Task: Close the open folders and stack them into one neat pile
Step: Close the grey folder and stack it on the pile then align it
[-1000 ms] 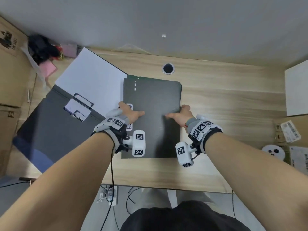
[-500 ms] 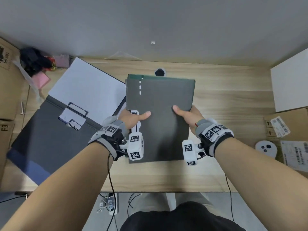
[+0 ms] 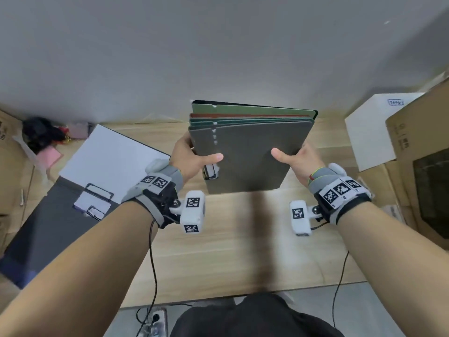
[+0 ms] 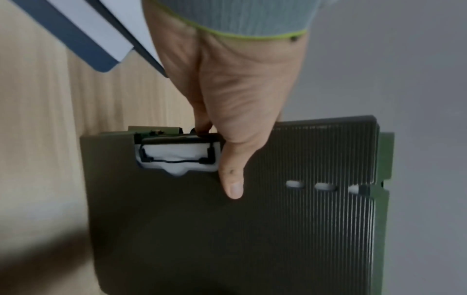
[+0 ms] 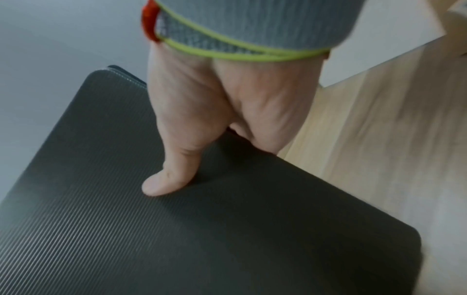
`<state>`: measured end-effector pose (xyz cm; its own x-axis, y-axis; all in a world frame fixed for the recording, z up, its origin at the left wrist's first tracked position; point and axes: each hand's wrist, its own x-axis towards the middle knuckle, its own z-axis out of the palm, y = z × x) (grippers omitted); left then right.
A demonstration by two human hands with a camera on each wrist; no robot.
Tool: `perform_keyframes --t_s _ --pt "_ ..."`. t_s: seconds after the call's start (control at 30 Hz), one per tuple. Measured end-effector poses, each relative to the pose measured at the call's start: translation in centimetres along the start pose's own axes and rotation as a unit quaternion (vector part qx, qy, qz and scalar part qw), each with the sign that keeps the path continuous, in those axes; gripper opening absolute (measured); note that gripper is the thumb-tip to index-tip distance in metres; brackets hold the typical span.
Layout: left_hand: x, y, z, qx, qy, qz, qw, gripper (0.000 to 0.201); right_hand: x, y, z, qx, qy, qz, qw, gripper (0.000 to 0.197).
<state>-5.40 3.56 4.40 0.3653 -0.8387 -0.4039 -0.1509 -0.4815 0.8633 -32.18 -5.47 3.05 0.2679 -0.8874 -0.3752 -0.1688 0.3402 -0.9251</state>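
A stack of closed folders (image 3: 247, 152), dark grey on top with green and red-brown ones under it, is held tilted above the wooden desk (image 3: 230, 251). My left hand (image 3: 192, 154) grips its left edge, thumb on the cover beside a black clip (image 4: 177, 153). My right hand (image 3: 296, 159) grips the right edge, thumb pressed on the ribbed cover (image 5: 177, 229). The fingers of both hands are hidden under the stack. An open dark folder (image 3: 60, 215) with a white sheet (image 3: 111, 161) lies flat at the left of the desk.
A white box (image 3: 374, 132) and cardboard boxes (image 3: 422, 166) stand at the right. Dark and pink clutter (image 3: 43, 137) sits at the back left corner. A grey wall rises behind the desk. Cables (image 3: 153, 276) hang over the front edge.
Both hands have lifted the closed stack off the desk and tipped its far edge up, so the lower folders' edges show. The open folder at the left has not moved.
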Motion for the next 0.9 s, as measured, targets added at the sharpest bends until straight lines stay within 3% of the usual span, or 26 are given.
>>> perform_keyframes --t_s 0.17,0.27,0.37,0.43,0.5,0.6,0.7,0.77,0.87,0.9 --pt "-0.3 1.7 1.1 0.016 -0.023 0.055 0.998 0.081 -0.7 0.2 -1.2 0.049 -0.021 0.018 0.998 0.063" --pt "-0.5 2.2 1.3 0.016 -0.019 0.070 0.997 0.084 -0.4 0.4 -1.7 0.014 -0.046 0.038 0.998 0.052" --pt "-1.0 1.3 1.8 0.039 -0.043 0.030 0.998 0.060 -0.5 1.9 -2.0 -0.024 -0.059 0.077 0.995 0.055" --pt "-1.3 -0.4 2.0 0.069 -0.061 -0.001 0.996 0.047 -0.7 3.1 -2.0 -0.055 -0.054 0.107 0.991 0.045" --pt "-1.2 -1.7 2.5 0.100 -0.061 -0.020 0.993 0.044 -0.3 4.1 -2.0 -0.085 -0.045 0.114 0.989 0.038" --pt "-0.6 -2.2 3.6 0.087 -0.010 -0.051 0.995 0.046 0.8 4.8 -2.2 -0.119 -0.008 0.128 0.985 0.045" --pt "0.9 -2.1 4.8 0.075 -0.022 -0.098 0.992 0.038 1.8 4.1 -2.5 -0.077 -0.036 0.145 0.986 0.030" --pt "2.1 -2.5 5.9 0.075 -0.040 -0.142 0.986 0.051 2.8 3.7 -2.7 -0.058 -0.043 0.186 0.980 0.043" --pt "4.2 -5.2 8.0 0.141 -0.074 -0.192 0.968 0.111 4.8 4.8 -3.1 -0.119 -0.023 0.234 0.965 0.063" --pt "5.0 -6.6 9.1 0.159 -0.078 -0.199 0.964 0.120 5.4 5.2 -3.3 -0.154 -0.017 0.245 0.957 0.066"
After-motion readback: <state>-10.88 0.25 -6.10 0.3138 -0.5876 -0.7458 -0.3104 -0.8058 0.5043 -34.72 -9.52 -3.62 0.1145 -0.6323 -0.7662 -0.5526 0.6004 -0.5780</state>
